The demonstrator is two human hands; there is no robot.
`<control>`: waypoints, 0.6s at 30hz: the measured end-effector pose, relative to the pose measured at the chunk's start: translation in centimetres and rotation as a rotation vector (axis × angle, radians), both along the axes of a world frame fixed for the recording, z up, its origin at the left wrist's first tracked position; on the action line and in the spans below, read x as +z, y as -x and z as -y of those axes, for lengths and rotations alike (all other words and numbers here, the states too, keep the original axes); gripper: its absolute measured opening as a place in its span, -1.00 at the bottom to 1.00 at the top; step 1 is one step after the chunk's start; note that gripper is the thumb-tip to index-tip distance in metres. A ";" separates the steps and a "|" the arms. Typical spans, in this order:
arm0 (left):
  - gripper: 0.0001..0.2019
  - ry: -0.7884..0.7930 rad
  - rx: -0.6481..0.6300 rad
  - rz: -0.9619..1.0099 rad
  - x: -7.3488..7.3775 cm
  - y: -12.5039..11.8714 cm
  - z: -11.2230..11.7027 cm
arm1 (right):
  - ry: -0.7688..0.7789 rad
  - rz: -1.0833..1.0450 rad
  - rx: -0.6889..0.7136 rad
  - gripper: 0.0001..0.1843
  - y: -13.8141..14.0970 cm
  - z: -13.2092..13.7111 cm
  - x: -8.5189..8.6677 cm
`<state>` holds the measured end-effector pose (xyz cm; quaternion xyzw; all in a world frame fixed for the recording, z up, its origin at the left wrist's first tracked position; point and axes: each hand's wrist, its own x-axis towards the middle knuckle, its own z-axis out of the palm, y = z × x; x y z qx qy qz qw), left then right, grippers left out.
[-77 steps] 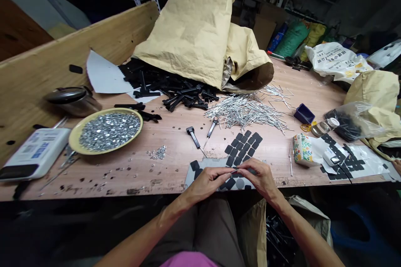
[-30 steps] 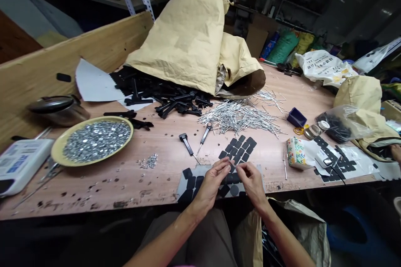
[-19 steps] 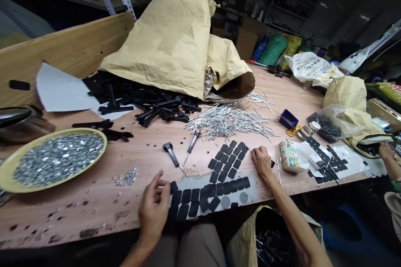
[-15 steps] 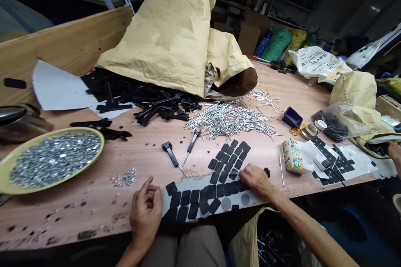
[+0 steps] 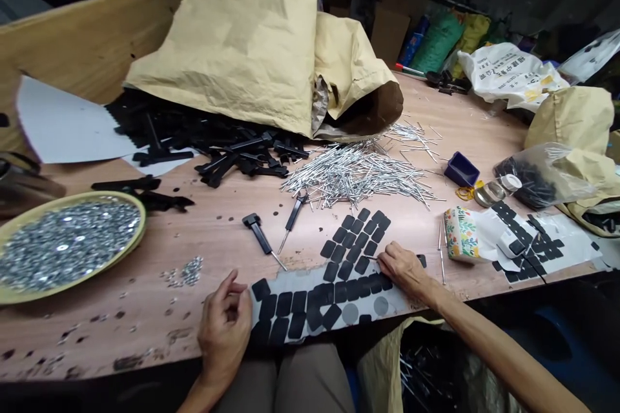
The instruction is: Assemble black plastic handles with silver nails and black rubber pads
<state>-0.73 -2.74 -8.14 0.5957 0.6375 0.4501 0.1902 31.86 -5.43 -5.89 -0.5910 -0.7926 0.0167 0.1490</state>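
My left hand (image 5: 225, 316) is at the left end of a pale backing sheet (image 5: 394, 302) bearing black rounded pads (image 5: 284, 303). Its fingers are loosely bent, with a gap by the thumb and nothing visible between them. My right hand (image 5: 405, 271), closed, rests near the sheet's right end. From its fingertips pokes a thin metal rod (image 5: 371, 258); a small black end (image 5: 421, 261) shows behind the hand, and whether the two are joined is hidden. More loose pads (image 5: 356, 239) lie beyond the sheet. Two black-handled pieces with metal rods, one a T-shaped piece (image 5: 259, 232), lie ahead of my left hand.
A yellow dish of small metal parts (image 5: 72, 242) is at left. Behind lie black plastic parts (image 5: 242, 158), a heap of metal rods (image 5: 353, 174) and large paper sacks (image 5: 232, 39). Right are a flowered box (image 5: 460, 234), a purple tray (image 5: 462, 170) and a bagged heap (image 5: 533, 184).
The camera view has shifted. My right hand has moved slightly away from the sheet, and a thin metal rod now shows at its fingertips. My left hand stays beside the sheet.
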 end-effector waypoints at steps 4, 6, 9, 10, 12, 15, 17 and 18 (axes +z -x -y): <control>-0.60 -0.007 0.003 -0.010 -0.5 0.2 0.0 | 0.018 0.059 0.058 -0.71 -0.2 -0.3 -0.1; -0.60 -0.004 -0.013 -0.012 -0.8 0.4 0.0 | 0.006 0.018 -0.095 -0.68 -1.0 -1.1 0.1; -0.60 0.004 -0.017 -0.020 -1.0 0.5 0.0 | -0.018 -0.005 -0.246 -0.67 -1.6 -1.7 -0.1; -0.61 0.008 -0.018 -0.024 -1.1 0.6 0.0 | -0.012 0.010 -0.216 -0.68 -1.5 -1.6 -0.2; -0.61 0.015 -0.025 -0.039 -1.4 0.7 -0.1 | 0.015 0.042 -0.125 -0.69 -0.7 -1.0 -0.3; -0.62 -0.011 -0.037 -0.090 -1.8 0.9 -0.2 | 0.016 -0.014 -0.126 -0.64 0.3 0.7 1.3; -0.65 -0.086 -0.077 -0.151 -1.6 0.9 -0.3 | 0.032 -0.106 -0.173 -0.60 0.2 2.6 3.6; -0.67 -0.140 -0.115 -0.196 -1.4 0.9 -0.5 | 0.106 -0.131 -0.164 -0.60 -0.3 3.8 4.9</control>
